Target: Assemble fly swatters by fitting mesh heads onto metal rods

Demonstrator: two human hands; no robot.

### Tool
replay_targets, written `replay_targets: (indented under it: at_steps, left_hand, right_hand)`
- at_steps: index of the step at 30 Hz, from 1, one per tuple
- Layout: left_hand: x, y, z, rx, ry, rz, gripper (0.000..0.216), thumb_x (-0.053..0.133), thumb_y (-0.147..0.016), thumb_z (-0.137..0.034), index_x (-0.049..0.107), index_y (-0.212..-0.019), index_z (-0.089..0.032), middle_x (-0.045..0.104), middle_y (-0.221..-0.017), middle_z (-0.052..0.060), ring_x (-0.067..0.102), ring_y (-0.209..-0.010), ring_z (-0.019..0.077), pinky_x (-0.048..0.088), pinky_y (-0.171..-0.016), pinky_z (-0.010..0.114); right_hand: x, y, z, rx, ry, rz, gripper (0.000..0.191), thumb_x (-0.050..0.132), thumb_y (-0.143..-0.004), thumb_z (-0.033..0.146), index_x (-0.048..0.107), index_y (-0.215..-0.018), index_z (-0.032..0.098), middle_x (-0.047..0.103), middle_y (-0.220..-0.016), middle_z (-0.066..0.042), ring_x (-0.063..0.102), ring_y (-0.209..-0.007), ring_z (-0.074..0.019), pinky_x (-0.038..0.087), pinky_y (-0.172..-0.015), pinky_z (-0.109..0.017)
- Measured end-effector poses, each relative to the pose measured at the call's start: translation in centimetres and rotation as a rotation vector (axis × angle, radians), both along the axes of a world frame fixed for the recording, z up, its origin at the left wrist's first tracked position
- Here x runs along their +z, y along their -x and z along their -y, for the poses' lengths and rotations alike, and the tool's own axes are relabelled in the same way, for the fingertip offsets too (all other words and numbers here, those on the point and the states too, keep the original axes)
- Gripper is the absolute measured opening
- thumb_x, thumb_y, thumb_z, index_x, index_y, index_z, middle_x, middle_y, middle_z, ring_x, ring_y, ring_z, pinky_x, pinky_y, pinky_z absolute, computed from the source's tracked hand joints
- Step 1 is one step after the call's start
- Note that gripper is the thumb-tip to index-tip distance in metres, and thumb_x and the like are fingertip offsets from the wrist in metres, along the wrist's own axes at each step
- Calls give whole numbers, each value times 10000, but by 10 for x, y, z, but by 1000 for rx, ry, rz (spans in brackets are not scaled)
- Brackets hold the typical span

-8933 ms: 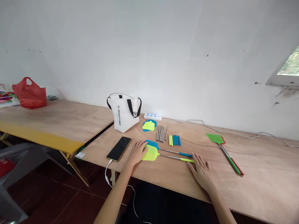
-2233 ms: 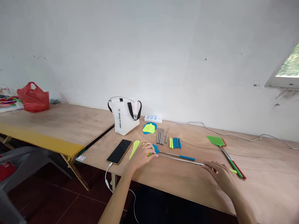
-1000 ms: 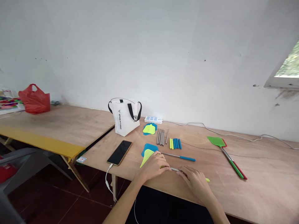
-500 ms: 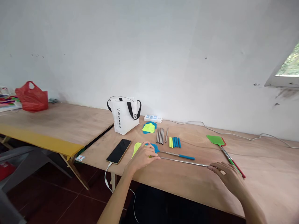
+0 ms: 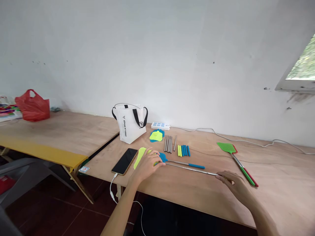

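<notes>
My left hand [image 5: 147, 165] is closed near the yellow-green head of a fly swatter [image 5: 139, 158], partly hiding it. From there its thin metal rod [image 5: 188, 168] runs right, its far end pinched by the fingers of my right hand [image 5: 235, 184]. Just behind lies a blue fly swatter [image 5: 180, 162] with a blue grip, its head partly covered by my left hand. Several loose metal tubes [image 5: 168, 144] lie farther back, beside several yellow and blue grips [image 5: 184, 150]. Loose yellow and blue swatter heads [image 5: 156, 135] are stacked to their left.
A phone [image 5: 124, 161] on a white cable lies left of my left hand. Behind it stand a white bag [image 5: 129, 126] and a power strip [image 5: 160, 126]. Green and red fly swatters [image 5: 237, 160] lie at the right. A red plastic bag [image 5: 34, 106] sits on the other table.
Both hands have shifted slightly left with the swatter, and more of its yellow-green head shows beside my left hand. The view has moved a little.
</notes>
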State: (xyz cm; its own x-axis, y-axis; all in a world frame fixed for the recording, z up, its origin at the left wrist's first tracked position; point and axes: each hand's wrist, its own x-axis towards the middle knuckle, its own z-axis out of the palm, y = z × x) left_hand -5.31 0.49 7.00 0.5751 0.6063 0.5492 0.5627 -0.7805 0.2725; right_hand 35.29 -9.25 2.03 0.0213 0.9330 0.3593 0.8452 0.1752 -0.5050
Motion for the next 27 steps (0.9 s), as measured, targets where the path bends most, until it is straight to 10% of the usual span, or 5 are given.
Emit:
replay_targets:
  at_steps: [7, 16, 27]
  left_hand:
    - [0, -6, 1, -26, -94, 75, 287, 559, -1037, -274, 734, -811, -240, 758, -829, -32, 640, -959, 181, 286, -1119, 448]
    - [-21, -56, 20, -192, -78, 4, 278, 576, -1030, -324, 732, -826, -217, 743, -815, 4, 643, -914, 182, 336, -1074, 426]
    - [-33, -48, 13, -198, 75, -59, 290, 608, -1011, -356, 725, -791, -209, 733, -795, -4, 652, -885, 181, 342, -1032, 400]
  right_hand:
    - [-4, 9, -6, -18, -84, 78, 535, 404, -972, 684, 758, -936, 283, 767, -989, -61, 706, -924, -268, 539, -822, -375]
    - [4, 125, -3, 112, -37, 141, 485, 301, -1064, 503, 714, -919, 292, 761, -865, -27, 725, -801, -205, 449, -625, -258]
    - [-7, 125, -5, 205, 118, 92, 452, 298, -1065, 496, 684, -945, 294, 768, -908, -16, 730, -835, -216, 467, -698, -273]
